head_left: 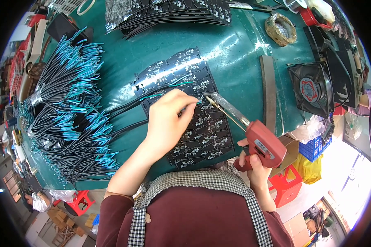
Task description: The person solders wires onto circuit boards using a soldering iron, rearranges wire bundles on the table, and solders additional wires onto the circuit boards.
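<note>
My left hand is over a black circuit board panel on the table, thumb and forefinger pinched on a thin cable with a blue-green wire end. In my right hand is a red soldering gun, gripped by its handle. Its long tip points up and left, ending close to my left fingertips; whether it touches the wire or board I cannot tell. Other black cables with green ends lie across the panel's upper half. Rows of small parts cover the board.
Large bundles of black cables with blue ends fill the table's left side. Stacked black panels lie at the back. To the right are a tape-like ring, a grey-brown strip and a black fan. Red stools stand below the green table.
</note>
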The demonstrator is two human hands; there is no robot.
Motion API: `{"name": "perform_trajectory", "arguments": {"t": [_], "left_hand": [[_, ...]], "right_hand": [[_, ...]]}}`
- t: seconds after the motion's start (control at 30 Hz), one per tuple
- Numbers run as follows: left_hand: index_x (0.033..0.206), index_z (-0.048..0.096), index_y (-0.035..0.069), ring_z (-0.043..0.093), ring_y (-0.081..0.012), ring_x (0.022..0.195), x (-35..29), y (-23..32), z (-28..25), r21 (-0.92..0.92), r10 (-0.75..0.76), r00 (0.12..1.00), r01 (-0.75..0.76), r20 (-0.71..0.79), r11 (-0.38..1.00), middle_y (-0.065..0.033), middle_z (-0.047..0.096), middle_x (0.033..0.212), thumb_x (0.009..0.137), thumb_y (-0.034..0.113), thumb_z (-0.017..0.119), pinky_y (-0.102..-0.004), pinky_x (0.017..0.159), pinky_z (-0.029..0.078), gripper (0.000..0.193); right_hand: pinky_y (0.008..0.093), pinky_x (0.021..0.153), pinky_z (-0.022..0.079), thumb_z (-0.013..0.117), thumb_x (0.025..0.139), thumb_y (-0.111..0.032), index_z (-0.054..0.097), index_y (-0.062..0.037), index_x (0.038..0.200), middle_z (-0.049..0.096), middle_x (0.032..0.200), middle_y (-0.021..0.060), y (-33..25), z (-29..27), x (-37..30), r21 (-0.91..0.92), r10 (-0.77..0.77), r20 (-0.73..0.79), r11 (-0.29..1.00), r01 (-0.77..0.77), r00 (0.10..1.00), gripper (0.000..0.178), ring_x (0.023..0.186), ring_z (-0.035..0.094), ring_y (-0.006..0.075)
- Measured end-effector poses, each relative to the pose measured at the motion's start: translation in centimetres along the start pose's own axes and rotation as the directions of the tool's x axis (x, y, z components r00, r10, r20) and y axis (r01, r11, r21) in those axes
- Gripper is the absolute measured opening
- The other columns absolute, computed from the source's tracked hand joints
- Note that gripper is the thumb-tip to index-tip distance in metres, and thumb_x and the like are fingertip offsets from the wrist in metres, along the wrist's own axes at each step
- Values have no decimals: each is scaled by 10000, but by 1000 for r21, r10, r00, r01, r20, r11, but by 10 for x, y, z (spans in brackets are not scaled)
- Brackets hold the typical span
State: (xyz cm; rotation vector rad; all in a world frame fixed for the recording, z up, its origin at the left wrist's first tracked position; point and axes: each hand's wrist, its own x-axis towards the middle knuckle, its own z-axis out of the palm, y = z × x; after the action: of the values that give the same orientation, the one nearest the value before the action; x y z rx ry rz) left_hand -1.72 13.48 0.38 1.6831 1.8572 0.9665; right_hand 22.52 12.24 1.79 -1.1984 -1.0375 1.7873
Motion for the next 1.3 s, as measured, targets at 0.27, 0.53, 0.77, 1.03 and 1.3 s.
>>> {"name": "perform_trajectory", "arguments": {"t": [0.27, 0.53, 0.77, 1.03, 1.3], "left_hand": [[826, 655, 6, 535, -113, 601, 11, 0, -1, -155, -184, 982, 187, 35, 970, -62, 600, 712, 741, -15, 631, -237, 545, 418, 91], [805, 648, 39, 600, -245, 646, 12, -1, -1, -67, -171, 985, 173, 33, 983, -80, 602, 754, 745, 43, 620, -321, 567, 464, 66], [805, 646, 30, 599, -252, 661, 13, 1, 1, -67, -165, 986, 166, 27, 984, -91, 600, 760, 740, 39, 619, -326, 580, 466, 71], [807, 647, 14, 588, -219, 658, 13, -1, -1, -64, -154, 988, 154, 1, 986, -88, 596, 741, 729, 17, 626, -301, 587, 456, 81], [808, 629, 47, 591, -265, 755, 6, -2, 4, 184, -88, 996, 80, 35, 980, -99, 583, 796, 766, 124, 603, -369, 655, 484, 91]], "right_hand": [[247, 520, 447, 644, 808, -186, 460, 49, 1159, 585, 946, 173, -1, 3, 7, 45, -16, 15, 999, 15, 1000, 461, 587, 543, 151], [240, 456, 395, 638, 803, -261, 428, 21, 1186, 565, 814, 146, 1, 6, 7, -28, 0, -15, 1000, 0, 1000, 519, 514, 498, 151], [242, 475, 400, 633, 806, -254, 459, 33, 1136, 566, 759, 123, 2, 3, 3, -94, 33, -29, 995, -36, 999, 471, 528, 512, 152], [251, 476, 411, 618, 819, -290, 450, 47, 1148, 582, 920, 184, -1, 14, 1, -110, -29, 2, 994, 29, 1000, 500, 537, 520, 160], [216, 466, 363, 510, 886, -281, 404, 27, 1195, 560, 1033, 143, 1, 2, -21, -180, -248, -162, 959, 218, 955, 448, 541, 460, 104]]}}
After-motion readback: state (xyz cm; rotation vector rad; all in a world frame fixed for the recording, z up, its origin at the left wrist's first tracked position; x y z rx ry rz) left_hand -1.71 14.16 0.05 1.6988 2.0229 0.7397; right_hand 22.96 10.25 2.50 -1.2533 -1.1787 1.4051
